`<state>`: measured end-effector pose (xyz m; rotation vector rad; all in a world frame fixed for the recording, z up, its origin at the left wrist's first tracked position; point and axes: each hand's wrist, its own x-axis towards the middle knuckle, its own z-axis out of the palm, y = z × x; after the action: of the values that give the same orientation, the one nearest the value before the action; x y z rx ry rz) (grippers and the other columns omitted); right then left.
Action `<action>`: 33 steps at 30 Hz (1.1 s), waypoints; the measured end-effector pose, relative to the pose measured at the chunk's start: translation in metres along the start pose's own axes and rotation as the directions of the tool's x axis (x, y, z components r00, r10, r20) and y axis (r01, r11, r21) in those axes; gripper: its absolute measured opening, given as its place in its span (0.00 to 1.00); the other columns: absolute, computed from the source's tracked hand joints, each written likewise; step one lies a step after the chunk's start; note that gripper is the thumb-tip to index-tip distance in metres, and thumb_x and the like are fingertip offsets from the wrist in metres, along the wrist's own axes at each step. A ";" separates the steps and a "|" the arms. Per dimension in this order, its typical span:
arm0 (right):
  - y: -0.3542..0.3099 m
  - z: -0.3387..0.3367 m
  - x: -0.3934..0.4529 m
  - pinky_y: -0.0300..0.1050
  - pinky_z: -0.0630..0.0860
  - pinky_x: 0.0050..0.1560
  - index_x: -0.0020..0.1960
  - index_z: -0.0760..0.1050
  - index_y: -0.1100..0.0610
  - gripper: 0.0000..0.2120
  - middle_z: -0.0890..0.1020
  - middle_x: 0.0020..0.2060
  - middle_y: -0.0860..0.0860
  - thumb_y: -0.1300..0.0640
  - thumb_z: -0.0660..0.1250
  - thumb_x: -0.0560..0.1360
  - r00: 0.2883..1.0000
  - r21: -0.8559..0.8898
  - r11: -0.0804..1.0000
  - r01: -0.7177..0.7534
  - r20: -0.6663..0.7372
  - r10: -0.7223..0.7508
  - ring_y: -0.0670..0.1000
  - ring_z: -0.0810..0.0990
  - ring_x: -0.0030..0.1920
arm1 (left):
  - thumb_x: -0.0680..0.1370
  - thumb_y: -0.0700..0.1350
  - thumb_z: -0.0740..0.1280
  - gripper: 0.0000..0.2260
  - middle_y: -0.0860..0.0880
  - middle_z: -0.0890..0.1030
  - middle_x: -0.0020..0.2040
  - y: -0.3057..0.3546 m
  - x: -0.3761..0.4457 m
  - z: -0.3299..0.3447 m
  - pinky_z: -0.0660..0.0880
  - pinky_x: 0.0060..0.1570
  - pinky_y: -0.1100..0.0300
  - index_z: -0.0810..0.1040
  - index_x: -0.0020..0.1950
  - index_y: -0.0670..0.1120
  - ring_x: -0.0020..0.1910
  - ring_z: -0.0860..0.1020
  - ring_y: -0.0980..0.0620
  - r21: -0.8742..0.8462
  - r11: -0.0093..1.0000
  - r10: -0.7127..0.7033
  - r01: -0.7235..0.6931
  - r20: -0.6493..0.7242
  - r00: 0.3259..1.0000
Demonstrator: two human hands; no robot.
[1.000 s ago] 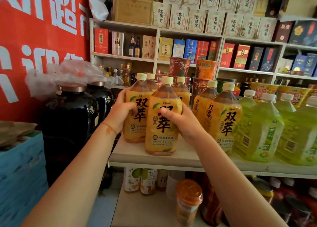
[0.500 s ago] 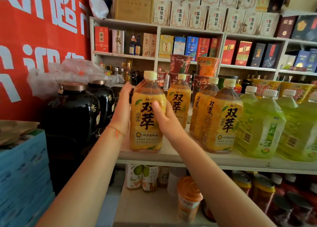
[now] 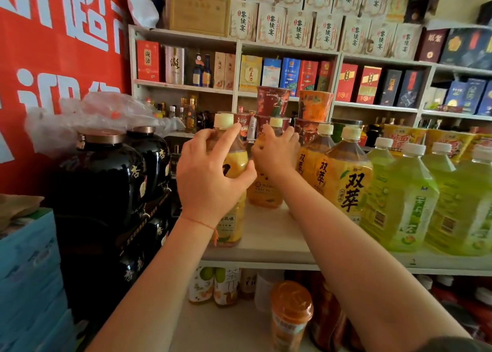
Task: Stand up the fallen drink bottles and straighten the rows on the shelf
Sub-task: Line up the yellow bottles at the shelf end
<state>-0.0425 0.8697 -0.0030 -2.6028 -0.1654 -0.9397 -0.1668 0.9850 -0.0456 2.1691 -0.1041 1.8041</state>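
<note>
An orange tea bottle (image 3: 233,165) with a cream cap stands upright at the left front of the white shelf board (image 3: 269,242). My left hand (image 3: 210,176) wraps its upper part, thumb on the right side, index finger stretched toward the cap. Behind it stands a second orange bottle (image 3: 263,192), and my right hand (image 3: 277,156) grips its shoulder just under the cap. To the right, two more orange bottles (image 3: 346,184) stand upright in a row, followed by several green tea bottles (image 3: 407,199). No bottle in view lies on its side.
Stacked instant-noodle cups (image 3: 274,101) stand behind the bottles. Large black jars (image 3: 103,176) crowd the shelf's left end, with blue cartons (image 3: 26,271) below them. The lower shelf holds an orange-lidded jar (image 3: 291,306) and small bottles. Boxed liquor fills the back wall shelves.
Both hands left the sides of the front orange bottle and rose. My right hand moved back onto the rear bottle's shoulder; my left hand shifted to the front bottle's upper part.
</note>
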 end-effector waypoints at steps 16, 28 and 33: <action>-0.014 -0.023 -0.008 0.58 0.76 0.55 0.69 0.66 0.52 0.21 0.62 0.70 0.63 0.46 0.62 0.78 0.985 -0.090 0.989 0.120 0.133 -0.108 0.66 0.64 0.68 | 0.72 0.59 0.71 0.24 0.43 0.79 0.61 -0.002 -0.003 -0.001 0.76 0.51 0.52 0.79 0.67 0.54 0.58 0.77 0.43 -0.020 0.999 -0.043 0.043 0.006 0.999; 0.009 -0.053 -0.032 0.51 0.68 0.42 0.69 0.68 0.50 0.18 0.69 0.61 0.60 0.46 0.47 0.85 0.947 -0.026 0.948 0.318 0.062 -0.316 0.62 0.71 0.60 | 0.71 0.55 0.75 0.29 0.49 0.73 0.63 0.004 -0.013 -0.016 0.69 0.52 0.77 0.68 0.68 0.47 0.59 0.75 0.54 -0.496 0.786 -0.361 0.368 0.115 0.926; 0.010 -0.064 -0.032 0.56 0.72 0.54 0.69 0.69 0.48 0.22 0.68 0.66 0.61 0.43 0.44 0.85 0.940 0.112 0.947 0.303 0.126 -0.316 0.63 0.69 0.66 | 0.72 0.58 0.75 0.24 0.54 0.76 0.56 0.006 -0.020 -0.017 0.72 0.47 0.69 0.67 0.61 0.54 0.54 0.78 0.54 -0.477 0.698 -0.494 0.535 0.221 0.841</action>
<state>-0.1026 0.8370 0.0193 -2.6032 -0.6576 -0.8203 -0.1886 0.9811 -0.0612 1.6491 0.0039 1.1907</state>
